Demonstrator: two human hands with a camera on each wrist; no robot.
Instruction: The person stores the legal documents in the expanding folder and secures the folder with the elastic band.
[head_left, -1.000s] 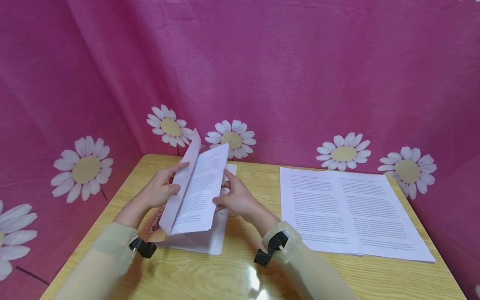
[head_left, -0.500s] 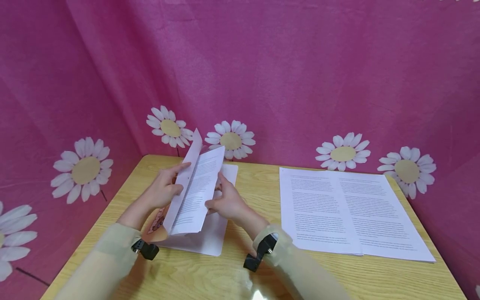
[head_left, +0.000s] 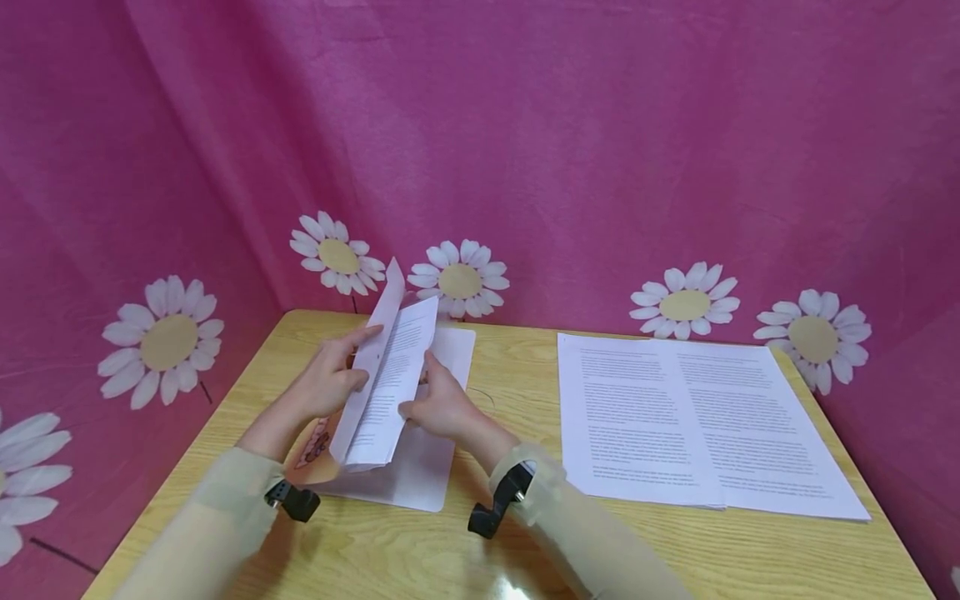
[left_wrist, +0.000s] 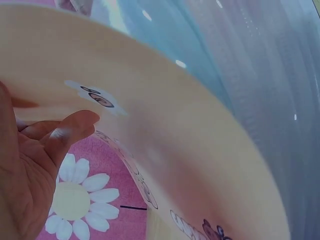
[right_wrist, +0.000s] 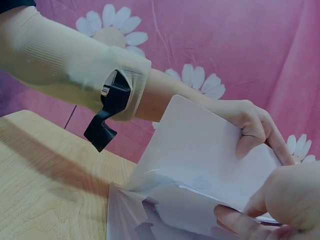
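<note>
A folder (head_left: 423,479) lies spread on the left part of the table, its front cover (left_wrist: 165,125) tilted up. The cover is orange with cartoon drawings outside and pale inside. My left hand (head_left: 326,383) grips the cover's edge, thumb on the pale inner face, as the right wrist view shows. My right hand (head_left: 446,407) pinches the outer edge of a batch of printed sheets (head_left: 393,375), which stand at a slant inside the folder, against the raised cover. In the right wrist view, the right hand (right_wrist: 285,210) is close to the left hand (right_wrist: 250,122); its hidden fingers are behind the paper.
Two piles of printed sheets (head_left: 637,425) lie side by side, overlapping slightly, on the right of the wooden table (head_left: 510,358). A pink curtain (head_left: 525,158) with white daisies hangs behind and at both sides of the table.
My right hand has moved left with the printed sheets, bringing them nearer the raised cover and more upright. The left hand and cover stay nearly in place.
</note>
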